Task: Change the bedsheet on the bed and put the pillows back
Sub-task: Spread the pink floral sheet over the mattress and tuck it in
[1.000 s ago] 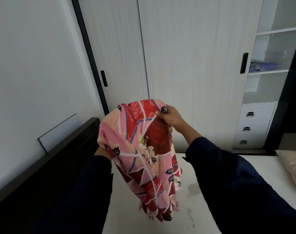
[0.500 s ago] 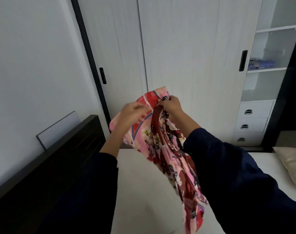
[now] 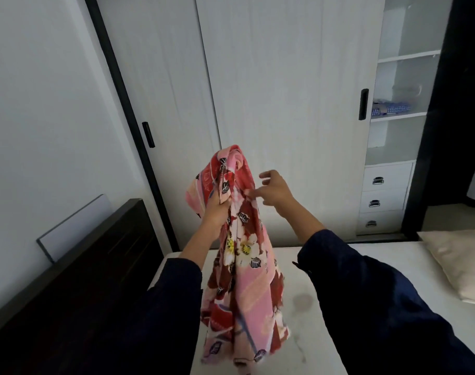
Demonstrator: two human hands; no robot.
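A pink and red floral cloth (image 3: 240,269) hangs bunched above the bare white mattress (image 3: 306,315). My left hand (image 3: 217,209) grips it near its top, fist raised in front of me. My right hand (image 3: 274,189) is just to the right of the cloth with its fingers spread and loose, fingertips near the fabric and holding nothing. A cream pillow (image 3: 458,263) lies on the mattress at the far right.
A dark wooden headboard (image 3: 76,280) runs along the left, with a white panel (image 3: 74,226) leaning on the wall behind it. White wardrobe doors (image 3: 279,104) stand ahead, and open shelves and drawers (image 3: 385,196) are to their right.
My right hand has let go of the cloth and opened. My left hand now holds the cloth alone, bunched and hanging straight down, slightly lower than before.
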